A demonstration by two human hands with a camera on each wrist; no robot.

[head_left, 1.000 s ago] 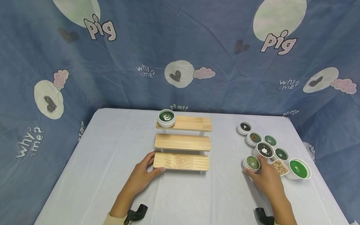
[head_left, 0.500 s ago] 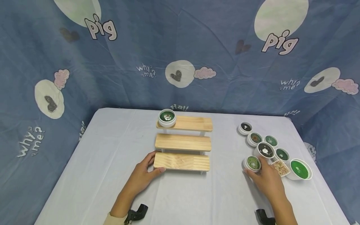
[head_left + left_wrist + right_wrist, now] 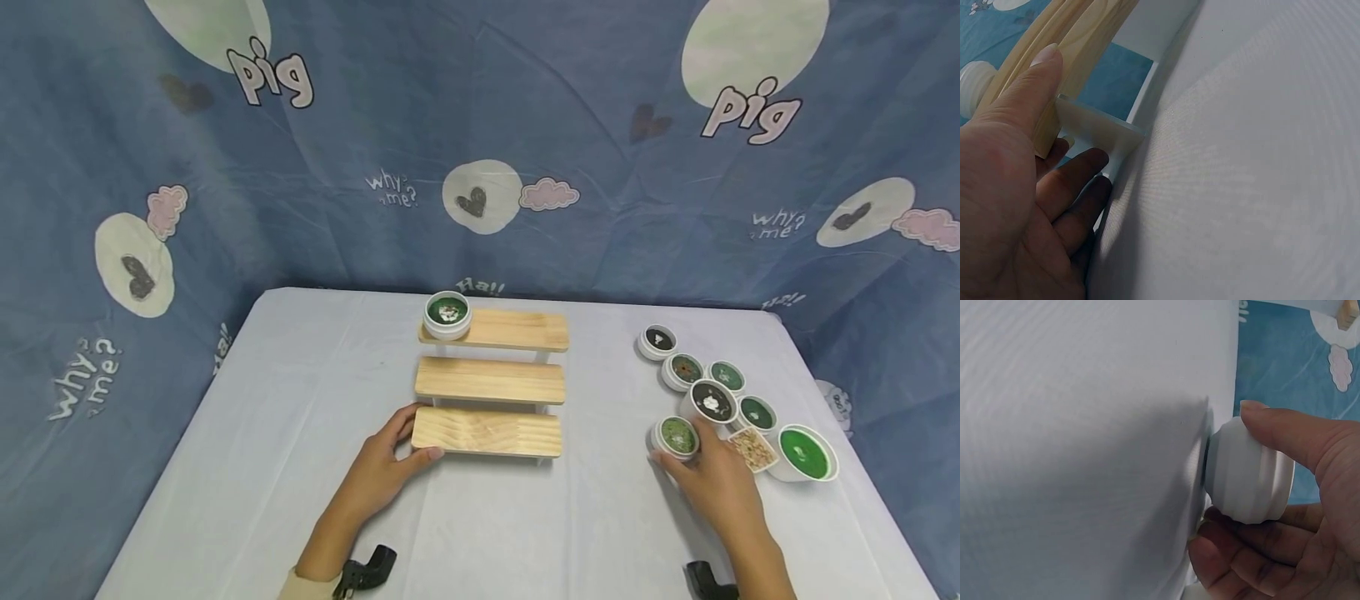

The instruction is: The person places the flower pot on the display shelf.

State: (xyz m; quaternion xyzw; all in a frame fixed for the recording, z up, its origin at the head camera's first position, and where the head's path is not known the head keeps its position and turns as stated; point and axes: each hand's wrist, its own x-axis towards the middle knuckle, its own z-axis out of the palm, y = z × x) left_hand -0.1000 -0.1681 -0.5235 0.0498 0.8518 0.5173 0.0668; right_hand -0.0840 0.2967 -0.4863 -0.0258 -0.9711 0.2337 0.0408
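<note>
A three-tier display stand with pale wooden shelves [image 3: 487, 432] stands mid-table in the head view. My left hand [image 3: 382, 471] grips the left end of its lowest shelf. In the left wrist view, the thumb lies along the wood [image 3: 1085, 62] and the other fingers curl beside a translucent leg [image 3: 1097, 125]. On the right, my right hand [image 3: 716, 483] holds a small round white pot [image 3: 678, 437] with a speckled green top. The right wrist view has this ribbed pot [image 3: 1247, 472] between thumb and fingers, close to the tablecloth; the fingertips below are partly hidden.
On the top shelf's left end sits a white pot [image 3: 447, 315] with a dark green top. Several similar pots [image 3: 712, 402] cluster behind the right hand. Right of it are a square dish [image 3: 753, 450] of beige bits and a bright green cup [image 3: 805, 454]. A patterned blue cloth [image 3: 480, 125] hangs behind.
The head view's contents have shifted very slightly rightward together. Both hands keep their holds, with no visible movement of the pot or stand relative to the table.
</note>
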